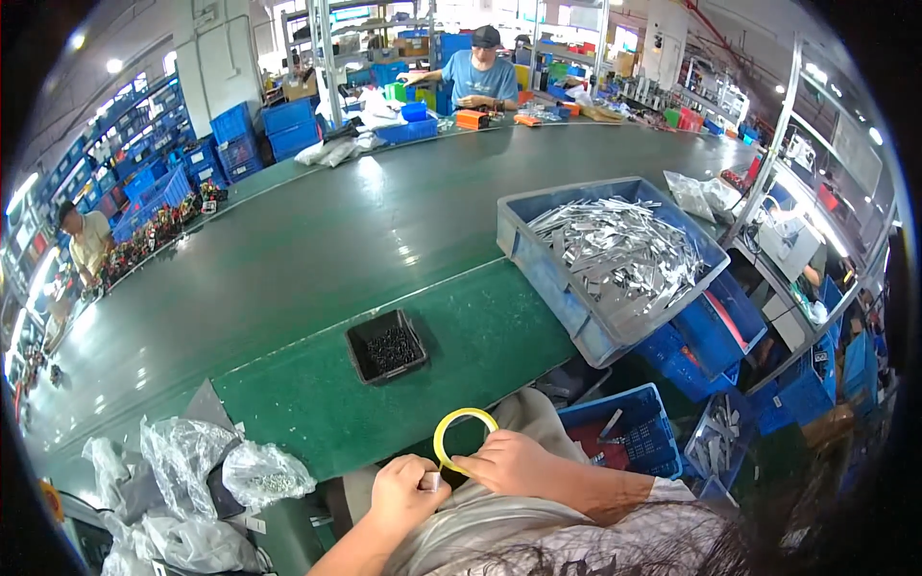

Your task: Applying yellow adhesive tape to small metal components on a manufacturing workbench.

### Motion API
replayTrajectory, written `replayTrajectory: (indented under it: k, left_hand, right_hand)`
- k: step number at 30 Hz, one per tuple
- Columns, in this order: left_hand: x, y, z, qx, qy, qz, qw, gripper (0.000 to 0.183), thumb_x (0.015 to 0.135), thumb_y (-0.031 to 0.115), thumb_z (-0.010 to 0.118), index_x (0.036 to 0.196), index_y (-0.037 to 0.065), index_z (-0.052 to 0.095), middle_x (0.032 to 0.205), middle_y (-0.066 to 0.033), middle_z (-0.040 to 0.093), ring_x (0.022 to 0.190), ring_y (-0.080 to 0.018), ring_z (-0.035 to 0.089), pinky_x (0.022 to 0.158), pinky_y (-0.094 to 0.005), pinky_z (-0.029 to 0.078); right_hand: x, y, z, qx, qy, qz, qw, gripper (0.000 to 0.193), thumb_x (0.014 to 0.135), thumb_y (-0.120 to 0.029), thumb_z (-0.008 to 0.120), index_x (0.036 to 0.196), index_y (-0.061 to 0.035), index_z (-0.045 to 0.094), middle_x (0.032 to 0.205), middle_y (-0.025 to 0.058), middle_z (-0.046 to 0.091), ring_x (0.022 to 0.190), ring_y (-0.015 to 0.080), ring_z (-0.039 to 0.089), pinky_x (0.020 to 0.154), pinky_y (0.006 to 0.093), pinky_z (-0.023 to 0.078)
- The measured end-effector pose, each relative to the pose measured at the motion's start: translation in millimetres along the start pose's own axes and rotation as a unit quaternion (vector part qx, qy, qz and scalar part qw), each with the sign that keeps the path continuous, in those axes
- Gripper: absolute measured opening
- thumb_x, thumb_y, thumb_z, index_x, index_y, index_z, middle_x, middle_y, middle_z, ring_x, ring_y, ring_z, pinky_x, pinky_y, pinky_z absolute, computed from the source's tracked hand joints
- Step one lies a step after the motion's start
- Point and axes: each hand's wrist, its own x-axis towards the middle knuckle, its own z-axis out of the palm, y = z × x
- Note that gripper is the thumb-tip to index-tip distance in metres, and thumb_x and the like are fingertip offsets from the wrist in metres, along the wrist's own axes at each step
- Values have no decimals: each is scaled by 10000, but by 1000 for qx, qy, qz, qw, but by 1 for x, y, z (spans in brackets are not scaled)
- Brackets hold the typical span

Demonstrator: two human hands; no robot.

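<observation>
Low in front of my body, my right hand (511,465) pinches the lower right edge of a roll of yellow tape (441,440), held up with its open ring visible. Close beside it, my left hand (405,492) is closed around a small silvery metal piece (432,481), whose end pokes out between thumb and fingers. The two hands almost meet below the roll. What links the tape to the metal piece is too small to make out. On the green bench beyond the roll sits a black tray (351,348) with small dark parts in it.
A large grey-blue bin (576,312) of metal strips stands at the right. Clear plastic bags (264,475) lie at the near left. Blue crates (663,422) sit low on the right. Across the green conveyor (317,226), a person (480,77) in a cap works.
</observation>
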Motion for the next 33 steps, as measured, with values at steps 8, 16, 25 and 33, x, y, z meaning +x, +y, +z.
replayTrajectory:
  k: [8, 16, 25, 33]
  left_hand:
    - [-4, -1, 2, -10, -72, -29, 997, 189, 639, 82, 753, 757, 37, 612, 679, -79, 595, 621, -278, 608, 566, -381, 503]
    - [-5, 2, 3, -51, -81, -119, 988, 152, 718, 119, 718, 789, 9, 640, 698, -147, 596, 617, -301, 574, 589, -375, 479]
    - [-4, -10, 3, -220, -146, -309, 914, 138, 806, 134, 694, 762, 20, 631, 629, -1, 554, 605, -81, 492, 550, -281, 417]
    - [-1, -2, -2, -235, -187, -325, 897, 143, 810, 140, 706, 758, 26, 636, 652, 25, 548, 626, -64, 477, 555, -265, 396]
  right_hand:
    - [15, -10, -8, 21, -62, 55, 996, 484, 888, -159, 641, 1365, -163, 561, 851, 54, 662, 632, 271, 653, 546, 396, 520]
    - [18, -5, -8, 102, -136, 121, 978, 251, 882, -110, 594, 1127, -103, 643, 1029, 71, 647, 826, 279, 642, 707, 405, 491]
    - [20, -11, -15, 142, -156, 107, 972, 266, 947, -258, 602, 1149, -97, 668, 893, 109, 627, 796, 315, 651, 685, 426, 492]
    - [24, -3, -11, 266, -190, 123, 937, 248, 954, -231, 590, 1093, -43, 672, 974, 146, 665, 835, 343, 653, 739, 417, 523]
